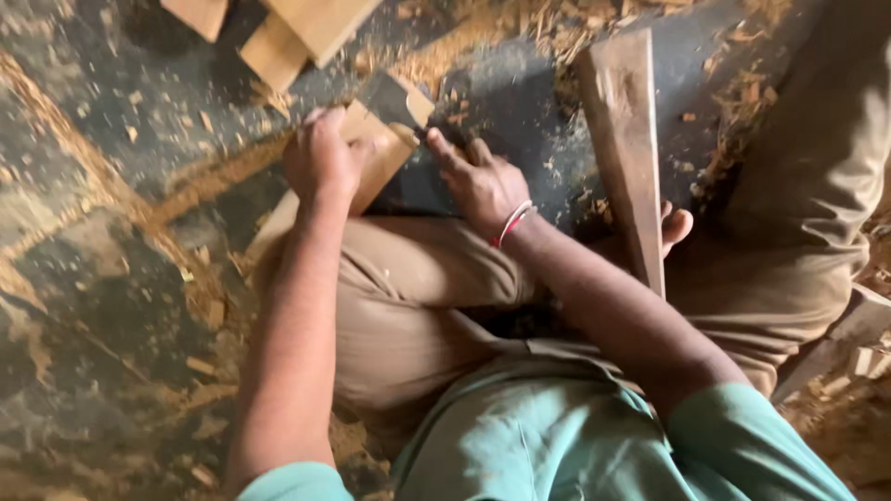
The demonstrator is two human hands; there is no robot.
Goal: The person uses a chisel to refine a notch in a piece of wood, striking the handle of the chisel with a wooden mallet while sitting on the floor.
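My left hand (320, 160) is shut around a pale wooden block (376, 148) that rests slanted on my knee and runs down to the left. My right hand (478, 181), with a red and white thread at the wrist, reaches to the block's upper end. Its fingers pinch a dark flat-bladed tool (397, 95) whose blade lies against the top of the block. The tool's handle is hidden under the hand. I sit on the floor in tan trousers (408, 288), with both hands a few centimetres apart.
A long brown wooden plank (624, 139) leans by my right leg, my toes (677, 224) beside it. Several pale wood blocks (288, 37) lie at the top. Shavings and sawdust (520, 23) cover the dark stone floor (93, 278).
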